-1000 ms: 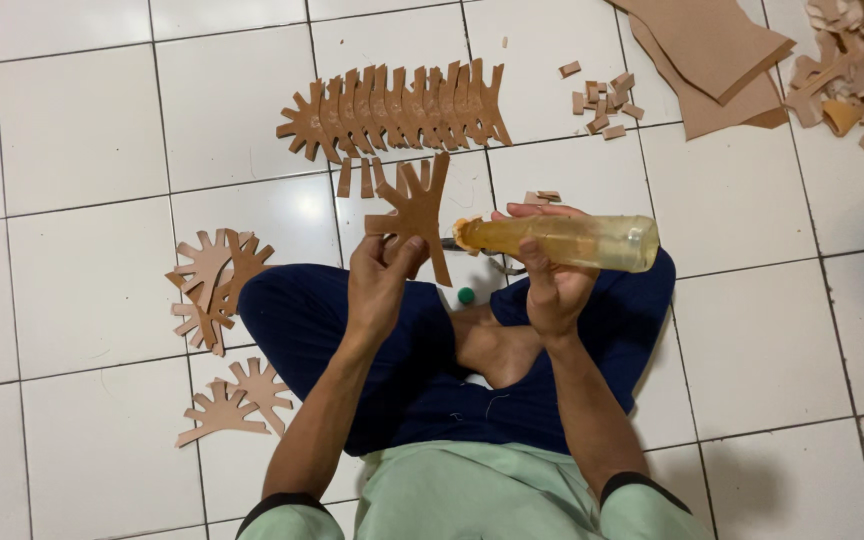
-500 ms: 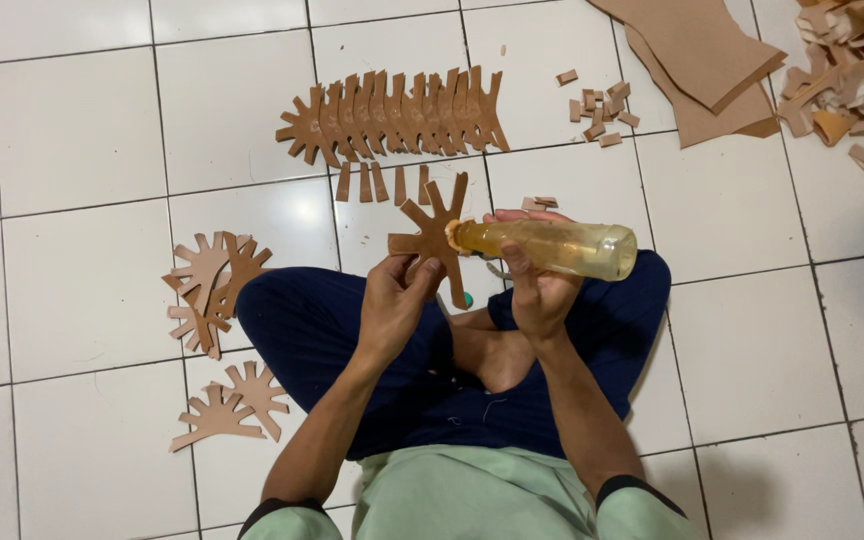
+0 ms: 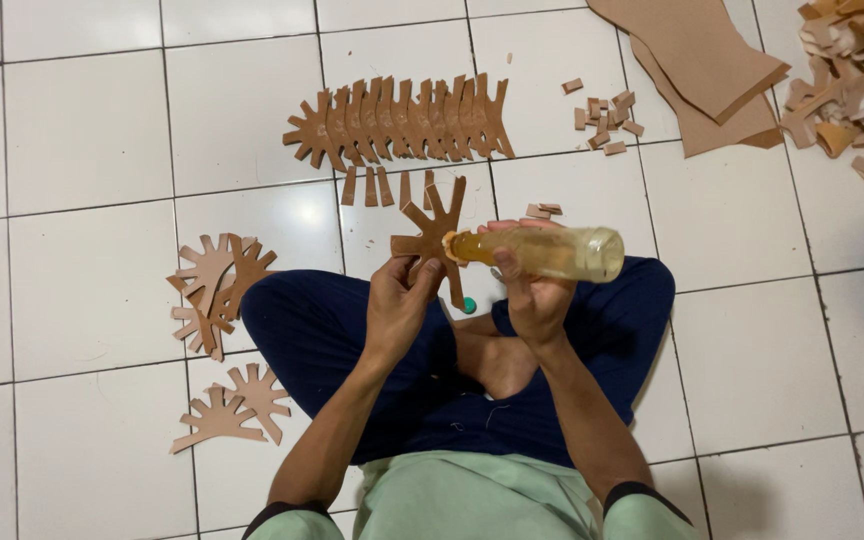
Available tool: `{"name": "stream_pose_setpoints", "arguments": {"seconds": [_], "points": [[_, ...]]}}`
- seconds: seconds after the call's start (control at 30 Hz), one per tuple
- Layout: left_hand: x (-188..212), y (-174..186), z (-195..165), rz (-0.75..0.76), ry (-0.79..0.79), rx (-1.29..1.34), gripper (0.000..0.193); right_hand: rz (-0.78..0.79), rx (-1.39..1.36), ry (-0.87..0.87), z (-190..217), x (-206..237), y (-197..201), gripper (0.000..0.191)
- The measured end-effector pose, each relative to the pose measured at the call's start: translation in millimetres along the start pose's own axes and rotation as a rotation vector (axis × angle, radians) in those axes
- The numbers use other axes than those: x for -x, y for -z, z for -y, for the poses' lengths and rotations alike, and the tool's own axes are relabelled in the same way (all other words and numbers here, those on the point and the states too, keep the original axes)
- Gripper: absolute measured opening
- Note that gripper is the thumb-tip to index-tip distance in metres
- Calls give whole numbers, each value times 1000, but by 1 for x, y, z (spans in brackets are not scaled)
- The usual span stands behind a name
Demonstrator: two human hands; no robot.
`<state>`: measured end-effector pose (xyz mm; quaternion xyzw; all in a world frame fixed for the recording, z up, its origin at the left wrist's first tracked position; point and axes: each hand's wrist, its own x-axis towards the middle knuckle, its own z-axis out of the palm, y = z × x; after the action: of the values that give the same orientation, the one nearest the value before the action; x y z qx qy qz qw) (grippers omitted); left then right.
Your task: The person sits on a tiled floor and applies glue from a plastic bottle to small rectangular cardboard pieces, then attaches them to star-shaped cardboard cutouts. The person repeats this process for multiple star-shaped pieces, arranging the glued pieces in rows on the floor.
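I sit cross-legged on a white tiled floor (image 3: 82, 130). My left hand (image 3: 399, 303) holds a brown branch-shaped cutout (image 3: 430, 233) upright above my knees. My right hand (image 3: 530, 292) grips a clear bottle of yellowish glue (image 3: 544, 252) lying sideways, its nozzle touching the cutout's middle. A small green cap (image 3: 468, 304) lies just below the cutout, between my hands.
A row of overlapping brown cutouts (image 3: 402, 125) lies ahead, with short strips below it. More cutouts lie at my left (image 3: 214, 287) and lower left (image 3: 232, 405). Small brown scraps (image 3: 607, 115), flat sheets (image 3: 702, 60) and a heap of offcuts (image 3: 862, 70) sit at the upper right.
The cutout and bottle have shifted slightly right and up, and the cutout has turned a little in my left hand. The nozzle stays on the cutout.
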<state>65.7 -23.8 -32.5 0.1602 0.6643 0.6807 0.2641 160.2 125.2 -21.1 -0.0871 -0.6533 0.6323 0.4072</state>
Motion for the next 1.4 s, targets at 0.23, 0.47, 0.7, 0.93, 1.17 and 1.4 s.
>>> {"name": "stream_pose_setpoints", "arguments": {"seconds": [0.23,0.47,0.7,0.93,1.17,1.4], "points": [[-2,3,7,-108,-17,85,24,-49,118,-27,-4,-6,7,42],[-13,5,15,-115,-49,42,29,48,482,171,-28,-6,10,28],[-116,106,32,-354,-153,324,27,-223,-104,-464,-110,-8,84,47],[-222,166,44,-559,30,224,33,-399,-422,-547,-164,-1,140,59],[-249,165,43,-686,159,1,42,-406,-364,-599,-167,1,137,70],[-253,170,55,-642,186,-398,43,-397,-350,-612,-171,2,139,70]]}}
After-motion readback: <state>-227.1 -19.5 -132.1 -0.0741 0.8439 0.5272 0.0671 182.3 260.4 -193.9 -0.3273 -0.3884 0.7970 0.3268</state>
